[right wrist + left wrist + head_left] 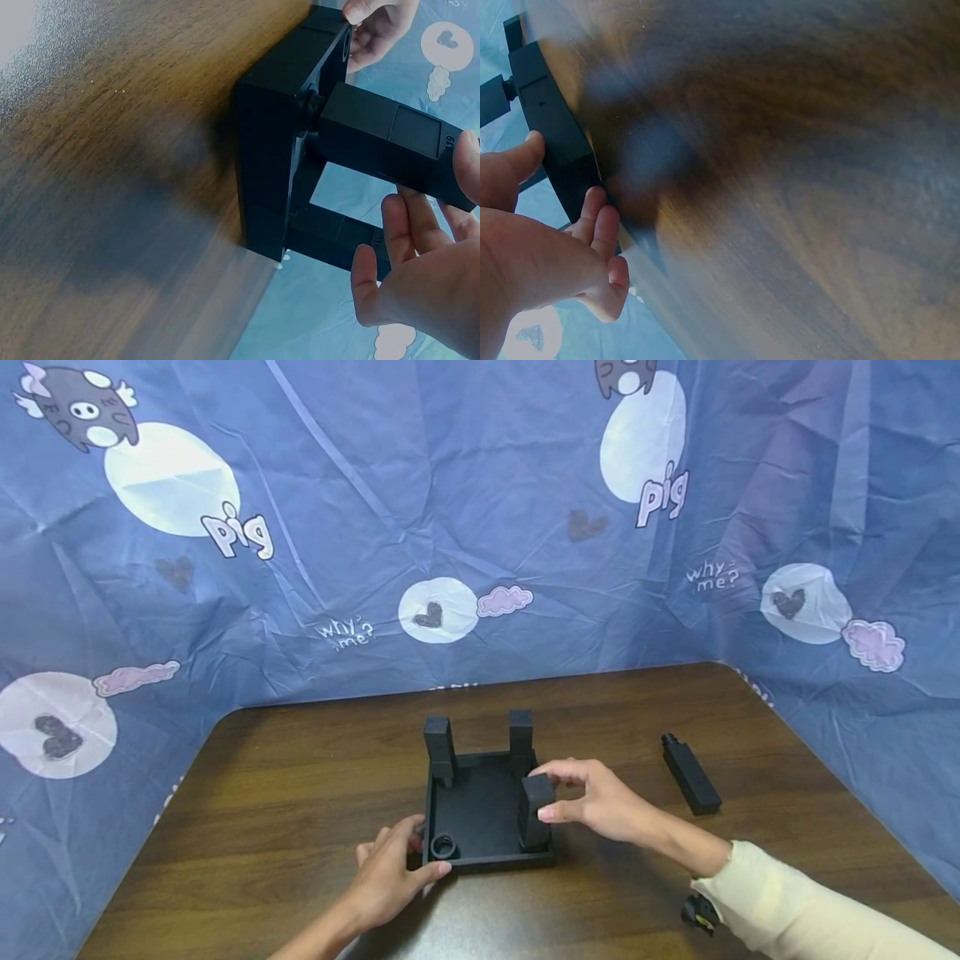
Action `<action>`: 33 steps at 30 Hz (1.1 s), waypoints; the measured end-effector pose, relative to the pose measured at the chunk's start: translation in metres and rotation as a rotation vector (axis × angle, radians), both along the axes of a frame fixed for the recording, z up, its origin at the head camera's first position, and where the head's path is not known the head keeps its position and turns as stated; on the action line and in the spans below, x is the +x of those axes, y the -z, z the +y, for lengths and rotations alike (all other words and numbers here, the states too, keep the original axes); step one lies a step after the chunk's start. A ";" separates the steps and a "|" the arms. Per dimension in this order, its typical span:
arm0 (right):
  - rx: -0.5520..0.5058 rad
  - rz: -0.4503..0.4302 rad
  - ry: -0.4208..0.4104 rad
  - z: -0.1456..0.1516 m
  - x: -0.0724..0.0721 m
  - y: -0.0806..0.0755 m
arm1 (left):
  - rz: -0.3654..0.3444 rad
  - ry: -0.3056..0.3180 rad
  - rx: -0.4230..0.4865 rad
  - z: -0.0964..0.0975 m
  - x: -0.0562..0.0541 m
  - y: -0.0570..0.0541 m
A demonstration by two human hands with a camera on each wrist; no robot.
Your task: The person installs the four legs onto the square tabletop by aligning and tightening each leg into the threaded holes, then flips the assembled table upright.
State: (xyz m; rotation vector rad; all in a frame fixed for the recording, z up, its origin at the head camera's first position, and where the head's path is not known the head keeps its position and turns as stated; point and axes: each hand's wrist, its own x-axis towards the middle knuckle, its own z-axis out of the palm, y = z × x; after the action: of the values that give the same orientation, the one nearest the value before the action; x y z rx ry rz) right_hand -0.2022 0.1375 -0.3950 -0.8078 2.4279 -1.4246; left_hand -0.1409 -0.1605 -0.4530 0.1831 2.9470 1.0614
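A shallow black square tray-like base (483, 814) lies on the table with its raised rim upward. Its front left corner is held by my left hand (386, 877), thumb at the front rim and fingers along the left side. My right hand (600, 802) grips the top of a black square leg (532, 818) between thumb and fingers. In the right wrist view, this leg (382, 135) meets the base at a round threaded end, part of which shows. Two more legs, back left (439, 745) and back right (521, 737), stand upright. A round socket (443, 846) fills the front left corner.
Another black leg (692, 777) with a threaded tip lies on the brown wooden table (300, 785) to the right. A small dark object (701, 913) shows by the right sleeve. Blue printed cloth (465, 510) hangs behind and at the sides.
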 end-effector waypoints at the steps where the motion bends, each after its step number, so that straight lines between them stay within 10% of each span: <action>1: 0.002 0.002 -0.002 0.000 0.000 0.000 | 0.000 -0.001 0.004 0.000 0.000 0.000; 10: -0.018 0.042 -0.011 -0.006 0.001 0.001 | -0.002 0.002 0.009 0.000 0.001 0.000; 20: 0.039 0.324 0.018 -0.014 0.006 0.009 | -0.004 0.003 0.006 0.001 0.001 -0.001; 33: 0.030 0.319 0.100 -0.020 0.005 0.017 | 0.033 0.002 0.010 0.000 0.001 0.002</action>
State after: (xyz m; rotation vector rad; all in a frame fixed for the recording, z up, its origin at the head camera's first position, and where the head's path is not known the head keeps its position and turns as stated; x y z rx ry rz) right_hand -0.1970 0.1177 -0.4125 -0.9855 2.7539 -1.3795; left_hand -0.1397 -0.1603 -0.4547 0.2055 2.9701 1.0832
